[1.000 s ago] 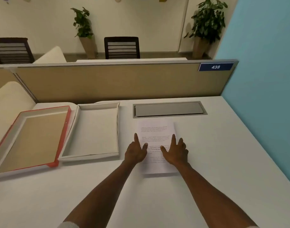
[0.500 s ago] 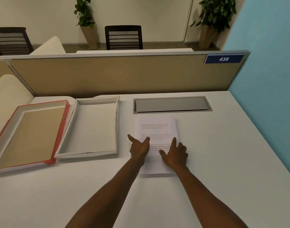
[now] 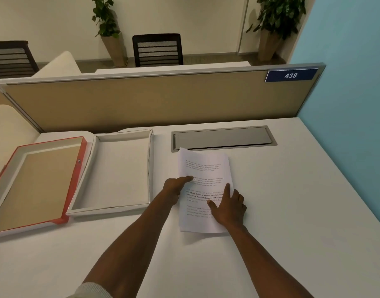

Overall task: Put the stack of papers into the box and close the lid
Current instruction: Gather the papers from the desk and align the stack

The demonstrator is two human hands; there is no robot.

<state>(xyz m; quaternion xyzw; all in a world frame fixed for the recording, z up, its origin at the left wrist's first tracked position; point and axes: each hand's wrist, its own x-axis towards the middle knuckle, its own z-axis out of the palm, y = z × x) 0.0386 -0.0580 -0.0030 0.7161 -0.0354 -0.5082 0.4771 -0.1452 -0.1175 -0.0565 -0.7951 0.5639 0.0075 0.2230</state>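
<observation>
Change since earlier frames: both hands lay flat on the stack of papers (image 3: 203, 186) a second ago; now the left hand (image 3: 174, 190) has slid to the sheet's left edge, and the far left corner has lifted off the desk (image 3: 292, 211).
Left hand: at the left margin of the stack, centre of frame, thumb on top of the page; the fingers appear tucked under the edge, though they are hidden, so a pinch on the paper is likely but not certain.
Right hand (image 3: 229, 208): fingers spread and loose, palm pressing the lower right part of the stack, gripping nothing.
Papers: on the desk at centre, just right of the box, far end overlapping the grey cable hatch (image 3: 223, 137).
Box (image 3: 150, 168): white tray, open, left of centre, nothing inside.
Lid (image 3: 82, 160): red-edged, lying inside-up at the left of frame, touching the box's left side.
Step in hand: prising up the stack to get a hold; nothing is boxed yet.
Next move calls for: getting fingers fully beneath all the sheets, holding both sides so none fan out, then carrying them left over the box wall and laying them flat.
</observation>
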